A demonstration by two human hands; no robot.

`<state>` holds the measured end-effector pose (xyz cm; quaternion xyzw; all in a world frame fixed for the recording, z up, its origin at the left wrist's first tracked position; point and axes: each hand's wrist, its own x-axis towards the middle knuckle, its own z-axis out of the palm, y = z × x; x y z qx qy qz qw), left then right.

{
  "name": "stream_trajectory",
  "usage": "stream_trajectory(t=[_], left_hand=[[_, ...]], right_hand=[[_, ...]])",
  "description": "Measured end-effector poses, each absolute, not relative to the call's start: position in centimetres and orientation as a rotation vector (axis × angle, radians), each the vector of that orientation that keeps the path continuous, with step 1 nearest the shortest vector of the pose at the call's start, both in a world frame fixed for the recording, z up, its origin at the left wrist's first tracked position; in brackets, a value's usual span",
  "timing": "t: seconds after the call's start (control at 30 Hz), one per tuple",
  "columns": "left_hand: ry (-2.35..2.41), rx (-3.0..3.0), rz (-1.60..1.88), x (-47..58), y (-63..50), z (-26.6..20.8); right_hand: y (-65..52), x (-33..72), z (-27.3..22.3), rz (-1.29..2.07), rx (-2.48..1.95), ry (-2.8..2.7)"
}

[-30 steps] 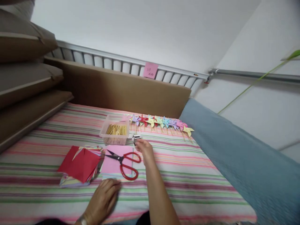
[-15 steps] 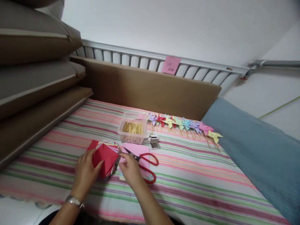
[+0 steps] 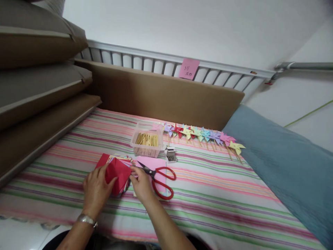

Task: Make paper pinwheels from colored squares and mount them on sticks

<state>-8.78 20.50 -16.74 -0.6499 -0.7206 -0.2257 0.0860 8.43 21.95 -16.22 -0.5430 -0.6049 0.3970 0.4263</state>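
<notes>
A folded sheet of red paper (image 3: 119, 173) lies slightly raised over a stack of mixed coloured paper (image 3: 125, 190). My left hand (image 3: 95, 187) grips its left side, thumb in front and fingers behind. At the paper's right corner, my right hand (image 3: 141, 182) pinches the tip between thumb and forefinger. Just right of that hand, red-handled scissors (image 3: 153, 172) rest open on a pile of pink paper (image 3: 147, 161). Part of the pink pile is hidden under my right hand and the scissors.
Behind the paper stands a clear plastic box (image 3: 148, 151) of thin wooden sticks. Beside it sits a small open box (image 3: 171, 155) of metal pins. Several paper pinwheels (image 3: 187, 132) lie in a row along a brown board (image 3: 166, 97). Thick brown cushions (image 3: 47, 83) are stacked at left.
My right hand has moved slightly left and up, and its fingertips now meet the red paper's right corner. My left hand keeps its grip. The view has shifted a little.
</notes>
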Motion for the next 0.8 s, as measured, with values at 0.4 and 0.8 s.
stream_trajectory(t=[0.4,0.8], left_hand=[[-2.154,-1.931,-0.725,-8.8,20.5,-17.0],[-1.855,-1.971,-1.384,-9.4,19.4,-16.3]], right_hand=[[22.6,8.3,-16.7,1.064,-1.328,-1.348],[23.5,7.5,-14.0,1.126,-1.131,-1.113]])
